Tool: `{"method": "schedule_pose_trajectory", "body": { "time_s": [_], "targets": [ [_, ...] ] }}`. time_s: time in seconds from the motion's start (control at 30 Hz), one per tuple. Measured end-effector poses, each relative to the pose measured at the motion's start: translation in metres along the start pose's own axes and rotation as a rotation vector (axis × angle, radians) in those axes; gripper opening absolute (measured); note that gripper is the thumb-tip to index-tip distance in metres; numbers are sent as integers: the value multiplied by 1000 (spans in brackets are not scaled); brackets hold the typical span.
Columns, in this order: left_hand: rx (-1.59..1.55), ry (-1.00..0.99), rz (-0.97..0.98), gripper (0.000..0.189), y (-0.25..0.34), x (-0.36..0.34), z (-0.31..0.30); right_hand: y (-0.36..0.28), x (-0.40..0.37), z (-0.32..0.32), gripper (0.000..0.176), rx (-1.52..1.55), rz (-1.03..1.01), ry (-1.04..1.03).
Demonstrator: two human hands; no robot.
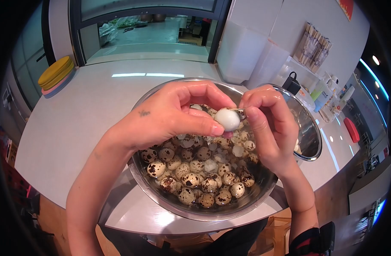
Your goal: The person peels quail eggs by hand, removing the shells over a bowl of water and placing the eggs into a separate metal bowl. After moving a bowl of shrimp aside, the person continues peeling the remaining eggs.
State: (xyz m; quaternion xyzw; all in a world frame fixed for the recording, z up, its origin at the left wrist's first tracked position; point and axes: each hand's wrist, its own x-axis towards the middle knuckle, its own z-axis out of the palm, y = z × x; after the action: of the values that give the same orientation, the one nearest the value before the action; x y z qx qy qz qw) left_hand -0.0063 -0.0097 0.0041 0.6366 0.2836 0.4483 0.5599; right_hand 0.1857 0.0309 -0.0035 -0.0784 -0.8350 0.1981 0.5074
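My left hand (178,109) holds a mostly peeled quail egg (227,120) between thumb and fingers, its white surface bare toward me. At the egg's right side, my right hand (270,121) pinches a speckled bit of shell (241,113) between thumb and forefinger. Both hands are above a large steel bowl (195,214). Many speckled quail eggs (190,180) lie in water in the bowl, with pale shell fragments (210,165) among them.
A second steel bowl (317,143) stands at the right, partly behind my right hand. Yellow, pink and blue plates or lids (56,72) are at the back left of the white table (76,128). Bottles (325,96) and a red object (351,129) are at the right.
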Motion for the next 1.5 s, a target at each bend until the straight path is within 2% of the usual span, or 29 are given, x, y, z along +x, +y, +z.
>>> {"method": "schedule_pose_trajectory", "body": {
  "time_s": [0.07,0.13,0.2,0.3,0.4,0.53,0.63,0.7,0.9,1.03,1.13,1.37,1.5],
  "targets": [
    [-56,7,-3,32,1,0,3,1,1,-1,6,-7,-1,6],
    [-112,15,-6,32,3,-1,4,3,3,-1,9,-122,-152,-46],
    [-98,-19,-136,31,4,-2,3,0,4,0,11,-171,-186,-79],
    [-26,-41,-208,30,6,-3,0,-2,3,0,14,-212,-209,-106],
    [-40,-40,-157,31,-1,-1,-1,0,2,-1,14,-149,-175,-62],
    [-138,-13,-242,29,2,-2,8,-7,2,2,16,-339,-258,-101],
    [9,-53,-187,30,-1,-1,11,-8,2,5,17,-388,-303,-90],
    [77,-11,-132,30,3,-2,13,-6,4,2,16,-371,-306,-22],
    [-47,135,-122,25,5,-1,13,3,4,-1,9,-191,-157,40],
    [7,102,-71,24,-1,-1,12,4,2,-2,6,-68,-43,51],
    [32,187,-64,22,3,-1,14,4,1,-2,6,-20,4,55],
    [134,169,-136,22,7,-1,18,3,1,-4,5,-8,22,74],
    [128,258,-99,23,4,1,17,3,0,-5,4,80,72,143]
  ]
}}
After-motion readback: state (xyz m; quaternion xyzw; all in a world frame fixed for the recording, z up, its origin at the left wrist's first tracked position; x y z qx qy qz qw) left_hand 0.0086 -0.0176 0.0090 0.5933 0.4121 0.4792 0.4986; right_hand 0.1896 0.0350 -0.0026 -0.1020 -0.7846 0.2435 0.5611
